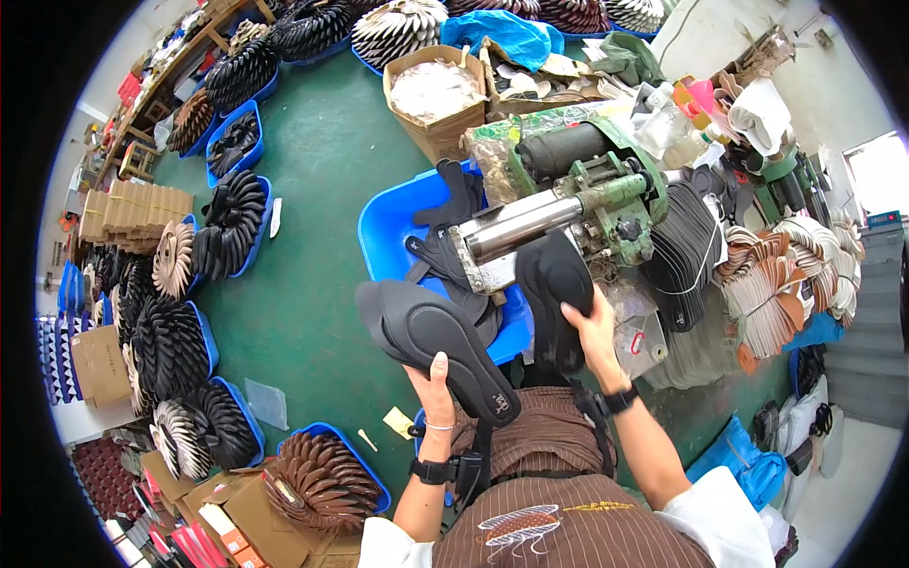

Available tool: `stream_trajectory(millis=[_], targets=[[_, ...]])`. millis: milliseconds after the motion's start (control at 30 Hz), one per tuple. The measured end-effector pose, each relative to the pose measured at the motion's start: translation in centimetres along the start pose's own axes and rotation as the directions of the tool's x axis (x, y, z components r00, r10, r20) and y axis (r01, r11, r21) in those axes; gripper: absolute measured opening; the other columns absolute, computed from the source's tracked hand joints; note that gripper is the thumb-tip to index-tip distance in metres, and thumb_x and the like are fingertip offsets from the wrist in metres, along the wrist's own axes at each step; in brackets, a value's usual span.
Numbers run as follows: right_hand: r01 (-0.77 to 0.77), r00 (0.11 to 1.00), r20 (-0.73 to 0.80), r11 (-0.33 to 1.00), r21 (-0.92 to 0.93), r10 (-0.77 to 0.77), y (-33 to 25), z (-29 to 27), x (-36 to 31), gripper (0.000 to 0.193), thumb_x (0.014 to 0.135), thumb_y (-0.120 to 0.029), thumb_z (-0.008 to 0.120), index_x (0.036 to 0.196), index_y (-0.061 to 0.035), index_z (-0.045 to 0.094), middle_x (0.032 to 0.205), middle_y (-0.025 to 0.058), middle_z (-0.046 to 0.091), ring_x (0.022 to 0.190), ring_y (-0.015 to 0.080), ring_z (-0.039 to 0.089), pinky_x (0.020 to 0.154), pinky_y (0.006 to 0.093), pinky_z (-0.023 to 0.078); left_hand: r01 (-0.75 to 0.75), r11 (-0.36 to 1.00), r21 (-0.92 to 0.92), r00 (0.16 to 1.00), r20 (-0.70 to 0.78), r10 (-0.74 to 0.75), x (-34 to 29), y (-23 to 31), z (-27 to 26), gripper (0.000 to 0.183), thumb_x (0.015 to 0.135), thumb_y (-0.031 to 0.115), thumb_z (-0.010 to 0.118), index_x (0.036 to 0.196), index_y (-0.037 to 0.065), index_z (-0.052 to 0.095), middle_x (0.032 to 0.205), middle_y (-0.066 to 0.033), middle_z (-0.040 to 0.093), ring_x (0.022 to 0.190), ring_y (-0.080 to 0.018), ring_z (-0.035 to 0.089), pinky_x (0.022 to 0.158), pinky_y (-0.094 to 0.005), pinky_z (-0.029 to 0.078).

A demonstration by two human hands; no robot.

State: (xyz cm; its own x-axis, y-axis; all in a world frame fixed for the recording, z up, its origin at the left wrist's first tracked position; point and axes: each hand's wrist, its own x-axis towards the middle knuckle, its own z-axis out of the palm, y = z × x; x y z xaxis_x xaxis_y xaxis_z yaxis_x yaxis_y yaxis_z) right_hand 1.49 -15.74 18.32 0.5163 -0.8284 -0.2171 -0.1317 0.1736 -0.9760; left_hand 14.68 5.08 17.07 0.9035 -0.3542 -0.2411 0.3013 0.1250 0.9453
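My left hand (432,390) grips black shoe insoles (431,333) from below; a second edge shows beside the top one, but I cannot tell how many there are. They tilt over the front of a blue bin (379,222). My right hand (596,331) is closed on another black insole (551,284), its thumb pressed on the upper face. That insole stands nearly upright just in front of a green machine (615,204) with a shiny metal roller (521,227). Loose black insoles (431,251) lie in the bin under the roller.
Right of the machine are a tied stack of black insoles (684,251) and bundles of tan and white ones (762,293). A cardboard box (417,128) stands behind the bin. Blue tubs of fanned insoles (227,222) line the green floor (312,189) at left.
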Motion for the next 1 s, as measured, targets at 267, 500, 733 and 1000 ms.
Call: stream_trajectory(millis=[267, 500, 733, 1000], targets=[[-0.283, 0.958, 0.115, 0.931, 0.232, 0.263, 0.3, 1.8, -2.3, 0.029, 0.085, 0.003, 0.057, 0.114, 0.0033, 0.054, 0.098, 0.0095, 0.064, 0.08, 0.0168, 0.065, 0.064, 0.0275, 0.055, 0.019, 1.0, -0.006, 0.996, 0.092, -0.018, -0.7, 0.9, 0.4, 0.076, 0.083, 0.036, 0.065, 0.138, 0.0, 0.027, 0.129, -0.0128, 0.042, 0.116, -0.024, 0.044, 0.101, -0.0363, 0.034], [-0.167, 0.911, 0.381, 0.986, -0.012, 0.159, -3.6, 6.2, -2.2, 0.04, 0.084, -0.02, 0.068, 0.115, 0.0015, 0.054, 0.096, 0.0067, 0.063, 0.084, 0.0126, 0.06, 0.076, 0.0276, 0.049, -0.057, 0.983, 0.172, 0.995, 0.09, 0.042, -1.3, 2.6, 2.6, 0.107, 0.073, 0.04, 0.077, 0.144, -0.003, 0.008, 0.14, -0.0177, 0.03, 0.128, -0.0265, 0.033, 0.109, -0.0364, 0.024], [-0.026, 0.929, 0.35, 0.964, -0.266, 0.122, -6.7, 6.7, -5.3, 0.077, 0.066, -0.013, 0.083, 0.129, 0.001, 0.041, 0.112, 0.0098, 0.059, 0.102, 0.016, 0.056, 0.088, 0.0307, 0.047, -0.027, 0.991, 0.133, 0.998, 0.061, 0.019, -1.4, 1.1, 2.9, 0.109, 0.077, 0.043, 0.073, 0.141, -0.009, 0.003, 0.144, -0.0214, 0.024, 0.13, -0.0268, 0.03, 0.11, -0.0362, 0.02], [-0.018, 0.967, 0.255, 0.999, -0.032, 0.025, -5.0, 6.2, -5.2, 0.072, 0.067, 0.004, 0.077, 0.128, 0.0003, 0.039, 0.117, 0.0116, 0.056, 0.108, 0.0171, 0.055, 0.095, 0.0307, 0.044, -0.034, 0.999, 0.038, 0.994, 0.104, 0.029, -1.1, 1.7, 3.8, 0.092, 0.074, 0.007, 0.076, 0.141, 0.0, 0.013, 0.135, -0.0165, 0.036, 0.122, -0.0235, 0.04, 0.105, -0.0356, 0.031]])
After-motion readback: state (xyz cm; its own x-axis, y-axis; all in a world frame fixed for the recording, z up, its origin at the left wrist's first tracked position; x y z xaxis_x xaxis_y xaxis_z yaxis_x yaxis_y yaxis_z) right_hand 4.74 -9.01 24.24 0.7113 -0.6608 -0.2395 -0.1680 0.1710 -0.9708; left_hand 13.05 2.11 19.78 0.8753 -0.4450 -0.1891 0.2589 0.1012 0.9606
